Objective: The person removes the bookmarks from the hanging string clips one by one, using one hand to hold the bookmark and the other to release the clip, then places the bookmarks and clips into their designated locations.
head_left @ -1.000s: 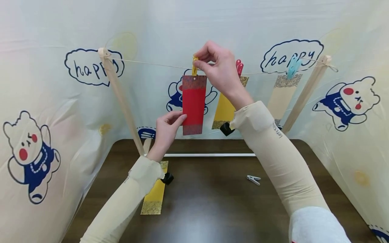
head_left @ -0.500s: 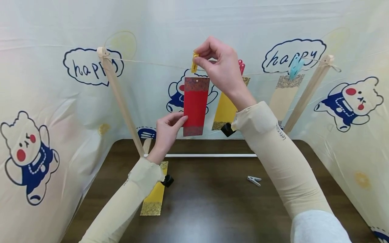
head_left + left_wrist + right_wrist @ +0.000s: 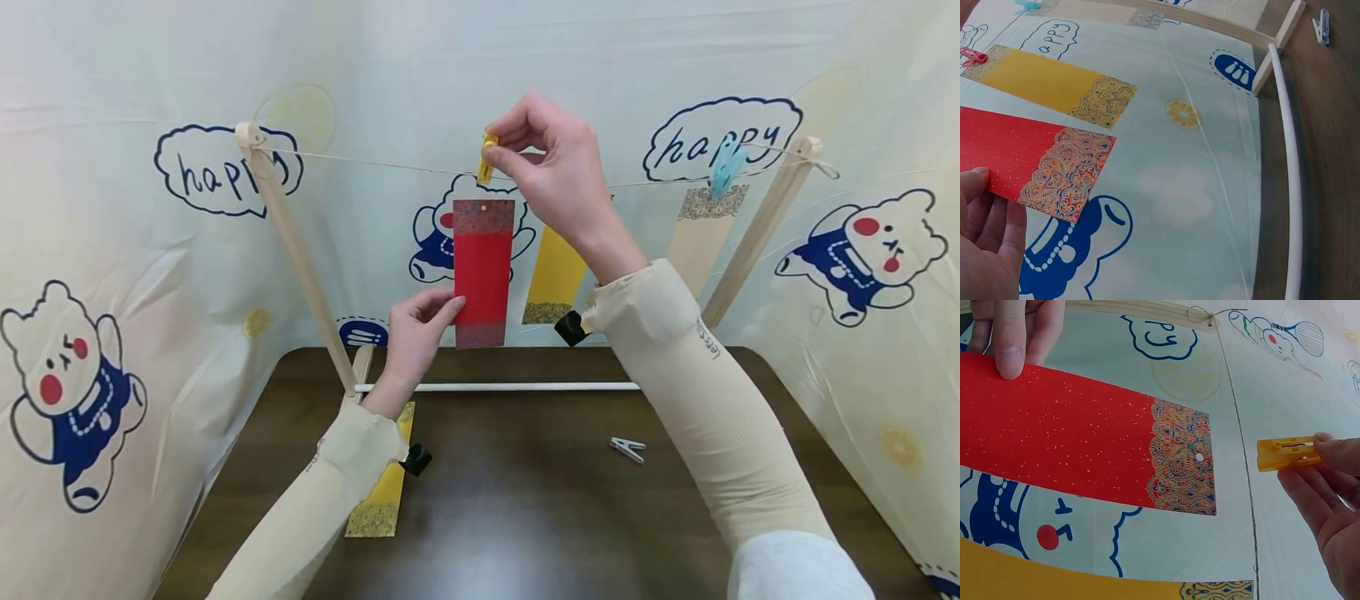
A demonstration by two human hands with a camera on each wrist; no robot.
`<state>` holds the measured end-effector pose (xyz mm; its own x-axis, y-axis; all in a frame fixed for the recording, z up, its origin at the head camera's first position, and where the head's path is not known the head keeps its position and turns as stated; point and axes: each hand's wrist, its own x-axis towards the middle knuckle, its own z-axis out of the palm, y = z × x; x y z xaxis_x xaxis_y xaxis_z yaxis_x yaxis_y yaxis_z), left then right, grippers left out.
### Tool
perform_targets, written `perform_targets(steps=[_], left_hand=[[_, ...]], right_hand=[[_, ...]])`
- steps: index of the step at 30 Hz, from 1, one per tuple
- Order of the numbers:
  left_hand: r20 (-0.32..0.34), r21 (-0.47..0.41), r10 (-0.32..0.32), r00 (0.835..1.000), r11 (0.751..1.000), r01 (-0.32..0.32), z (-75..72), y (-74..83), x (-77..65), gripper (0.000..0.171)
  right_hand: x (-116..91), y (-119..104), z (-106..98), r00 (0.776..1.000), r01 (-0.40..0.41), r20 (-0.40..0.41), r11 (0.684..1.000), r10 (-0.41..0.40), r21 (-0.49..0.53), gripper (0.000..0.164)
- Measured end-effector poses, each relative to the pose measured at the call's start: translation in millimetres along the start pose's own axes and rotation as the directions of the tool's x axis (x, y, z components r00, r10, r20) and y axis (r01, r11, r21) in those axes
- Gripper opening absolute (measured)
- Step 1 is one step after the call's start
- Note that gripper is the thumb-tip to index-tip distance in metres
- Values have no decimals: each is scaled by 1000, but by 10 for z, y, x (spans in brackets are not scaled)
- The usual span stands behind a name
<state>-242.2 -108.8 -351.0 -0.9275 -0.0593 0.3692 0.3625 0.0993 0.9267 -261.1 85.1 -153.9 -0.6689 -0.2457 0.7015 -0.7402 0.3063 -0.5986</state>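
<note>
My left hand pinches a red paper bookmark by its left edge. The bookmark has patterned bands at both ends and a small hole near the top. Above it, my right hand pinches a yellow clothespin between thumb and fingers. The right wrist view shows the clothespin beside the string, with the bookmark's patterned end on the string's other side, apart from both. Whether the clothespin's jaws are spread is hard to make out.
The string runs between two wooden posts. A yellow bookmark hangs from a red clothespin, and a beige one from a light blue clothespin. On the table lie another yellow bookmark and a grey clothespin.
The red bookmark has moved down, and its top edge has come away from the yellow clothespin. My right hand has shifted slightly right with the clothespin.
</note>
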Motion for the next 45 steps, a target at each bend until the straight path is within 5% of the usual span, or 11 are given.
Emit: perform_targets(steps=[8,16,22,34,45], left_hand=[[9,-14,20,1000,1000,-20,45,-51,2,32],[-39,15,22,999,1000,-21,-52,-128,-163,27],[-10,-4,44,999,999,-44,-57,-136,-193,28],[-59,0,51,997,999,-51,-87,-201,-394,23],[-38,13,-3,999,1000,3,-111,-223,-547,22]], right_hand=[[-95,-54,-97,1000,5,30,999,-4,-38,17],[-303,28,-92,997,12,81,999,-9,-30,21],[-417,73,-138,998,-19,64,998,22,-52,21],[-665,176,-113,991,-90,92,994,96,-67,27],[-844,261,-178,983,-148,99,985,156,-87,35]])
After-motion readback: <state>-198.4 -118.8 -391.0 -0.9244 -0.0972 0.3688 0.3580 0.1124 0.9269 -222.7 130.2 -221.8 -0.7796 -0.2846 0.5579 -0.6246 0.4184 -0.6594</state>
